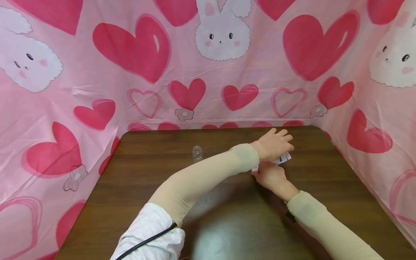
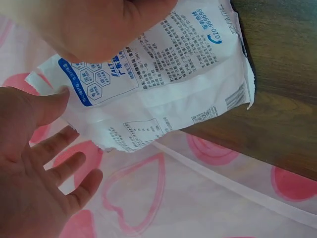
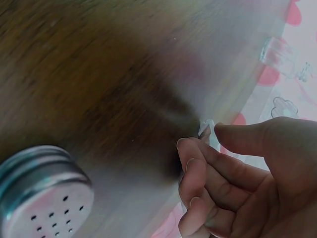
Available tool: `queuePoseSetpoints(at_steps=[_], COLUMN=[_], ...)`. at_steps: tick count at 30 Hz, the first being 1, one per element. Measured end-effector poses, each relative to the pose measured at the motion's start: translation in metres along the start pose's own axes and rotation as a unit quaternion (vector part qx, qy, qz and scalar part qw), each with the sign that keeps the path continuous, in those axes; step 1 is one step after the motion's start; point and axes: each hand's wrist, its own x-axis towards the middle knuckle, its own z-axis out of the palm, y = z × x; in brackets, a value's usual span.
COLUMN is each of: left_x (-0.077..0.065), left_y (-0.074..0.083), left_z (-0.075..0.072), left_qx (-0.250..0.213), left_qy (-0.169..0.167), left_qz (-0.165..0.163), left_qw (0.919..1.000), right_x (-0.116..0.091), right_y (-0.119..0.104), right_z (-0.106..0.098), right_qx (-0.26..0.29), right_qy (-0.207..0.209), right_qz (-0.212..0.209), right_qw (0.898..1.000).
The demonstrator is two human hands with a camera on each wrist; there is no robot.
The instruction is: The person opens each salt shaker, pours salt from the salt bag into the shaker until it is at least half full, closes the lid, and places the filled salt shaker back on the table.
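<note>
A white plastic salt packet (image 2: 173, 94) with blue print lies mostly hidden under both hands in the head view, one end (image 1: 283, 158) showing. My right hand (image 1: 271, 177) pinches a corner of it between thumb and curled fingers, as the right wrist view shows at the packet's corner (image 3: 207, 130). Over the packet, my left hand (image 1: 275, 144) has its fingers spread and straight. In the left wrist view, that hand (image 2: 34, 158) has its thumb overlapping the packet's end, while the right hand (image 2: 94, 25) covers its upper part.
A clear glass bottle (image 1: 197, 153) without a lid stands left of the hands on the dark wooden table (image 1: 139, 187). A metal shaker lid (image 3: 49, 198) with small holes appears in the right wrist view. Pink heart-printed cloth (image 1: 240, 72) surrounds the table's back and sides.
</note>
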Motion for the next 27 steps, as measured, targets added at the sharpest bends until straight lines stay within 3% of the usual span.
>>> queuePoseSetpoints(at_steps=[7, 17, 27], left_x=[-0.004, -0.01, -0.019], left_y=[-0.005, -0.016, -0.024], left_z=[-0.003, -0.006, -0.007], left_qx=[-0.009, -0.028, -0.063], left_qy=[0.003, -0.009, -0.008], left_qz=[-0.001, -0.028, -0.042], left_qw=[1.0, 0.9992, 0.9971], right_x=[-0.002, 0.0, 0.0], right_y=[0.004, 0.006, 0.009], right_z=[0.0, 0.001, -0.001], right_qx=[0.01, 0.02, 0.046], right_qy=[-0.003, 0.014, -0.006], right_qz=[-0.003, -0.009, 0.005], right_qw=[1.0, 1.0, 0.999])
